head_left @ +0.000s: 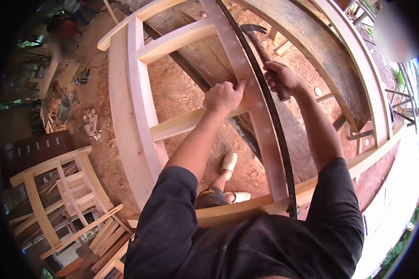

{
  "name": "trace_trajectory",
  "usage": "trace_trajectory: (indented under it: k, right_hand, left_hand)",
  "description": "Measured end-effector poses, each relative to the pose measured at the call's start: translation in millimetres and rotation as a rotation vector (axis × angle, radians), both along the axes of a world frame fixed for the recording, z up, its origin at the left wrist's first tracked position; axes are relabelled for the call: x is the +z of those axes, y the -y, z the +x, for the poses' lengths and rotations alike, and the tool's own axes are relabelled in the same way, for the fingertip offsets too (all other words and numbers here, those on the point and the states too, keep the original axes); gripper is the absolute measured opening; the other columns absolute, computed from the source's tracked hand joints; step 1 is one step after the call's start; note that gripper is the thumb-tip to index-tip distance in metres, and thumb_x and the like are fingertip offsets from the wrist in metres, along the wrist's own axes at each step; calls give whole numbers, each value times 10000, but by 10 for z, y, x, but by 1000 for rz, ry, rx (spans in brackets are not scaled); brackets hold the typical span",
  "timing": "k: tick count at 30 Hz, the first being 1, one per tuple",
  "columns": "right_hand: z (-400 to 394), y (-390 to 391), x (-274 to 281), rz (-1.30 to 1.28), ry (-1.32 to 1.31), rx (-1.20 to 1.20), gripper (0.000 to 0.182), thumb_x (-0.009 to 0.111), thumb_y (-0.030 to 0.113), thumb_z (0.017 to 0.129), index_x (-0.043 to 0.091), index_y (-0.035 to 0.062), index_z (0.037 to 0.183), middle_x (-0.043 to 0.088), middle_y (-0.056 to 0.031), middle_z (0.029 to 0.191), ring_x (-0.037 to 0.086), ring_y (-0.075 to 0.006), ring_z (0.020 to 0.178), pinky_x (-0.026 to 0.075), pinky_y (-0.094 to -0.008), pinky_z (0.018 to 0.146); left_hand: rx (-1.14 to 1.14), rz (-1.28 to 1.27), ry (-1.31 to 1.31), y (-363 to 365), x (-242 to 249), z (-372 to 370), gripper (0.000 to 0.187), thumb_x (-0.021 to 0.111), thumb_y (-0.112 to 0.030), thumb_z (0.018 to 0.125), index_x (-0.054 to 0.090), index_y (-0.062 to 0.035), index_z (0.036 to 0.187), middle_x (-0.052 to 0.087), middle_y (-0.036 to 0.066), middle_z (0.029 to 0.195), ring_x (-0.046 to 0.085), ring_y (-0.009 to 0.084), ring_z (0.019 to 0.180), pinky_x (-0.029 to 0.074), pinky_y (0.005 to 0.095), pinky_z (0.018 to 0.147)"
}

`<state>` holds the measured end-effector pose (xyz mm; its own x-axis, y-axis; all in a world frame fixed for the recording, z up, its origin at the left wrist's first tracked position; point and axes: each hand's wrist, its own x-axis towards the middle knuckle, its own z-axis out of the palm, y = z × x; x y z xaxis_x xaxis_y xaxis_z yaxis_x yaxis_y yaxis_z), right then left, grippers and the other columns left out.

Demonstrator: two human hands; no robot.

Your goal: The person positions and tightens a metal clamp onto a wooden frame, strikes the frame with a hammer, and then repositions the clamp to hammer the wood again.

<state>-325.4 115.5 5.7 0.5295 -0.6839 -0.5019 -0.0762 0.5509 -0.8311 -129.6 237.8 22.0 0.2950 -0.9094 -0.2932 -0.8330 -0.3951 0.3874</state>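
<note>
My right hand is wrapped round the handle of a claw hammer, whose metal head points up and away from me. A long dark metal bar runs along a pale wooden beam of a large frame. My left hand rests on that beam beside the bar, where a crosspiece meets it. Its fingers are curled and the thumb reaches towards the bar. Whether it pinches anything small is hidden.
A second wooden frame stands at lower left over stacked planks. A wide curved board lies at right. Wood offcuts are on the dirt floor. A person is at upper left.
</note>
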Motion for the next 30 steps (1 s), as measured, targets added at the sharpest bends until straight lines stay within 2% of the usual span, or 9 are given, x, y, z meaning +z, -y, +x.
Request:
trace_trajectory:
  k: [9,11,13,15,17,21,23,25,30]
  right_hand:
    - [50,323,-23,-45,-1,-42,194,524,250,975,533,56,972,559,-52,735,526,-135,519,477,-306,456]
    - [143,529,55,-178,-37,-81,141,516,192,948,531,52,935,570,-62,741,538,-143,529,474,-313,459]
    - [227,904,24,-151,230,-173,128,515,185,949,520,57,950,571,-58,741,550,-146,548,478,-318,473]
    - [335,1073,16,-89,303,-262,151,505,218,973,511,67,979,570,-53,743,556,-148,562,481,-323,486]
    - [521,1153,-54,-162,162,-279,192,492,270,997,507,78,999,567,-48,738,555,-149,556,480,-329,487]
    - [998,1558,-282,-159,146,-355,266,502,315,997,510,63,909,541,-57,654,536,-171,504,467,-347,443]
    - [1243,1724,-529,-165,149,-248,286,513,324,989,522,51,903,554,-66,654,539,-176,489,464,-342,436]
    - [1342,1798,-638,-260,-55,-138,329,538,346,987,567,42,864,579,-57,661,564,-160,507,469,-331,440]
    - [1111,1927,-651,-253,106,-436,351,502,339,1009,507,40,825,566,-57,631,557,-166,474,446,-331,401]
  left_hand:
    - [9,4,36,0,13,-14,791,343,-697,934,739,-13,945,706,257,955,688,407,954,548,491,829]
    - [15,20,-11,-1,21,-17,811,361,-728,917,730,-6,958,697,263,1009,673,423,972,530,510,845]
    - [7,-21,6,13,38,-16,823,355,-741,914,729,-8,930,699,261,991,678,428,947,533,514,828]
    - [27,83,-10,26,61,-23,832,352,-752,909,723,-7,895,695,274,964,675,440,936,536,515,810]
    - [33,20,7,20,-15,-19,848,359,-768,898,705,2,827,687,292,887,673,461,901,534,524,794]
    - [58,-9,3,21,-12,-27,832,390,-761,892,689,6,779,679,292,844,668,468,874,527,531,783]
    - [80,-11,-4,23,14,-21,825,402,-759,889,686,6,768,675,292,832,667,468,867,526,530,778]
    - [80,35,-40,13,35,-24,812,422,-756,883,681,3,755,671,289,812,670,458,850,527,525,765]
    - [82,22,-45,-6,17,-23,784,438,-737,885,689,-5,759,677,278,818,675,449,850,538,514,756]
